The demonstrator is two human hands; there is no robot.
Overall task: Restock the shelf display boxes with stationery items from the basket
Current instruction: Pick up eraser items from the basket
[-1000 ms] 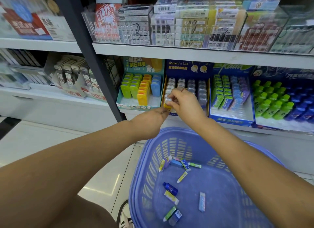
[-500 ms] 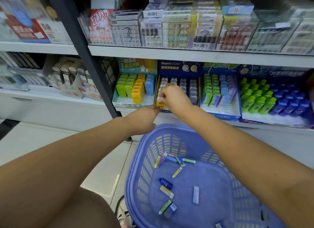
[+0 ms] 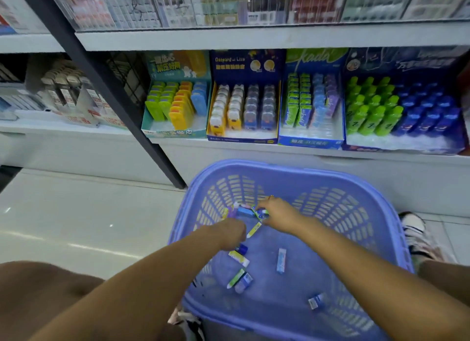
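Stationery items are lying loose in the basket, so the right hand fingers are pinching a pack; whether the curled left hand is holding anything cannot be told.

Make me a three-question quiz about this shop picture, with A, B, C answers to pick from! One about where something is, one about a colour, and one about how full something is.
1. Where are the left hand and the right hand?
A. On a ladder
B. Down inside the slatted plastic basket
C. In a bucket of water

2. What colour is that basket?
A. Red
B. Yellow
C. Lilac-blue

3. How full is the basket?
A. Nearly empty, with a few small stationery packets scattered on its bottom
B. Heaped to the rim
C. Tipped upside down

Answers:
1 B: both hands reach among the packets at its bottom.
2 C: its rim and walls are lilac-blue.
3 A: most of its bottom shows bare.
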